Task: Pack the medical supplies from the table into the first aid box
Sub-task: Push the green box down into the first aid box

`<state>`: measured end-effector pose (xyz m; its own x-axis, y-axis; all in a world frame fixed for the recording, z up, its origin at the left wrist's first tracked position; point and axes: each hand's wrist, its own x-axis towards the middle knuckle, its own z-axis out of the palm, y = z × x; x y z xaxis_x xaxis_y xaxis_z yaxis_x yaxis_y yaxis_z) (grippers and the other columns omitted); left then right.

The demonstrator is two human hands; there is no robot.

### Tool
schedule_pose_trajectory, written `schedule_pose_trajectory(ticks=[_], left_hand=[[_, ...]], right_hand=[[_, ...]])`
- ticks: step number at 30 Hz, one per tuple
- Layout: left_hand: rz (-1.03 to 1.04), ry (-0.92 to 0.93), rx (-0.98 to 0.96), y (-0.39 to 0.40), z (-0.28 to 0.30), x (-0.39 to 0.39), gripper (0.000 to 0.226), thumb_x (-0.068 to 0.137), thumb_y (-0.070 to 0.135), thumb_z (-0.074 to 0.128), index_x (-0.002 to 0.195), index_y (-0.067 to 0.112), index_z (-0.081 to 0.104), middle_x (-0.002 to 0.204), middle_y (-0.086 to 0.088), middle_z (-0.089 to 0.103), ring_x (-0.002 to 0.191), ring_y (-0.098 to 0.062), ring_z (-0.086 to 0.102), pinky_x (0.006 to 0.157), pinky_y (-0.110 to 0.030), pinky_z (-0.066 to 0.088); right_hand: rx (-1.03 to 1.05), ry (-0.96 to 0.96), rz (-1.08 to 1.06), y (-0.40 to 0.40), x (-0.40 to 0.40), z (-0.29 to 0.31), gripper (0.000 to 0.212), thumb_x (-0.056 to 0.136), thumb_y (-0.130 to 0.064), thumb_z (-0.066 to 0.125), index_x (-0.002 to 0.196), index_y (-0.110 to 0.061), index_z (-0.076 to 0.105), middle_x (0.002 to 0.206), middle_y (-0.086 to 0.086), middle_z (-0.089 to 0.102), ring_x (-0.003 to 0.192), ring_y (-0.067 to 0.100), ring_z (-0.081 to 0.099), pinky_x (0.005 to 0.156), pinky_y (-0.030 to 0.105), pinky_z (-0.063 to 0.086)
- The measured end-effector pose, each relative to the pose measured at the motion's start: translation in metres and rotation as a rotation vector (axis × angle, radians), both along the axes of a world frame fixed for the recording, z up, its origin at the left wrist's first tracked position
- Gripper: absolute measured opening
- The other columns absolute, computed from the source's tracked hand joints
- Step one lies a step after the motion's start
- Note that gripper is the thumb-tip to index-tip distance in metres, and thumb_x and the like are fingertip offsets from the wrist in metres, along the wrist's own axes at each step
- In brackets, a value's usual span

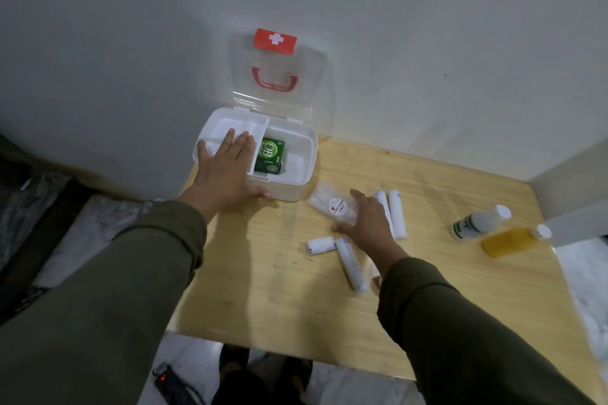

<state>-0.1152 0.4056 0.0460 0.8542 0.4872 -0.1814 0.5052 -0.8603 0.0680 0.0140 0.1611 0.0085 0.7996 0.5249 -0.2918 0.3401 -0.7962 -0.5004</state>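
Plastic first aid box point(297, 154) sits open at the table's point(279, 289) far corner, rigid and light, steadied by the left hand point(227, 168) lying flat, fingers spread. The right hand point(368, 223), fingers loosely apart and holding nothing, reaches over the clear packet point(329, 202): light, crinkly and probably slippery, best pinched by an edge.

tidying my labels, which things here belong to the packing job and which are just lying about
Job: white plastic first aid box, green carton inside it, clear cling film packet, white gauze rolls, white bottle, yellow bottle.
Lying about: dark device with red light on the floor.
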Motion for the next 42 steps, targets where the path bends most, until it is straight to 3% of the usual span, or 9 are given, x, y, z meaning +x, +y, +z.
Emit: schedule_pose_trajectory(ticks=[5,11,16,19,25,30,35,39,42], left_hand=[[-0.001,0.037,0.002,0.0,0.003,0.001,0.119,0.067,0.08,0.051,0.15,0.016,-0.005,0.161,0.001,-0.008,0.147,-0.02,-0.012,0.112,-0.064,0.003],[0.002,0.035,-0.078,0.0,0.01,-0.001,0.119,0.068,0.073,0.059,0.15,0.015,-0.005,0.161,0.001,-0.008,0.147,-0.019,-0.014,0.113,-0.062,0.0],[-0.009,0.007,-0.126,0.008,0.02,-0.002,0.12,0.069,0.071,0.06,0.151,0.014,-0.006,0.161,0.001,-0.01,0.146,-0.017,-0.016,0.116,-0.057,-0.003],[-0.035,0.009,-0.093,0.02,0.028,-0.002,0.122,0.067,0.076,0.057,0.151,0.012,-0.006,0.161,0.0,-0.009,0.147,-0.018,-0.015,0.115,-0.059,0.002],[-0.068,0.073,-0.143,0.034,0.031,-0.008,0.122,0.069,0.075,0.056,0.15,0.01,-0.009,0.16,-0.002,-0.013,0.146,-0.021,-0.019,0.115,-0.059,0.001],[-0.092,0.1,-0.183,0.038,0.017,-0.01,0.127,0.064,0.081,0.052,0.149,0.011,-0.011,0.16,-0.002,-0.014,0.146,-0.022,-0.018,0.115,-0.058,-0.003],[-0.09,0.084,-0.169,0.037,0.011,-0.01,0.129,0.063,0.084,0.05,0.149,0.011,-0.013,0.16,-0.003,-0.014,0.146,-0.022,-0.018,0.115,-0.058,-0.005],[-0.095,0.073,-0.164,0.038,0.01,-0.011,0.129,0.063,0.084,0.05,0.149,0.012,-0.013,0.16,-0.004,-0.014,0.146,-0.023,-0.018,0.114,-0.058,-0.007],[-0.104,0.07,-0.144,0.038,0.009,-0.012,0.127,0.065,0.084,0.048,0.149,0.012,-0.013,0.16,-0.005,-0.014,0.146,-0.024,-0.018,0.114,-0.058,-0.006]], right_hand=[[0.022,-0.027,0.056,-0.003,0.006,0.003,0.091,0.07,-0.026,0.08,0.145,-0.024,0.027,0.135,0.015,0.043,0.126,0.029,0.041,0.103,0.035,0.034],[0.273,0.031,-0.063,-0.005,0.017,0.038,0.085,0.07,-0.026,0.081,0.141,-0.019,0.036,0.136,0.012,0.043,0.126,0.025,0.044,0.1,0.028,0.034],[0.388,-0.032,-0.177,-0.005,0.034,0.086,0.084,0.069,-0.036,0.081,0.139,-0.014,0.041,0.138,0.011,0.043,0.127,0.026,0.046,0.107,0.038,0.039],[0.466,-0.063,-0.222,0.001,0.038,0.111,0.085,0.067,-0.037,0.082,0.139,-0.015,0.041,0.14,0.01,0.044,0.123,0.026,0.052,0.104,0.044,0.044],[0.554,-0.003,-0.127,0.042,0.019,0.134,0.081,0.068,-0.029,0.082,0.137,-0.023,0.041,0.138,0.007,0.047,0.096,0.018,0.062,0.091,0.036,0.054],[0.468,0.02,0.014,0.086,-0.008,0.117,0.084,0.064,-0.024,0.085,0.136,-0.024,0.042,0.135,0.007,0.049,0.102,0.023,0.06,0.082,0.027,0.051],[0.298,0.028,0.112,0.112,-0.023,0.096,0.085,0.064,-0.024,0.085,0.137,-0.024,0.041,0.131,0.007,0.051,0.102,0.021,0.053,0.088,0.032,0.049],[0.198,0.041,0.133,0.124,-0.03,0.09,0.079,0.068,-0.023,0.082,0.136,-0.025,0.042,0.135,0.01,0.049,0.115,0.029,0.053,0.099,0.044,0.048],[0.147,0.043,0.162,0.132,-0.034,0.088,0.076,0.07,-0.024,0.081,0.136,-0.022,0.043,0.135,0.011,0.049,0.118,0.028,0.051,0.099,0.038,0.045]])
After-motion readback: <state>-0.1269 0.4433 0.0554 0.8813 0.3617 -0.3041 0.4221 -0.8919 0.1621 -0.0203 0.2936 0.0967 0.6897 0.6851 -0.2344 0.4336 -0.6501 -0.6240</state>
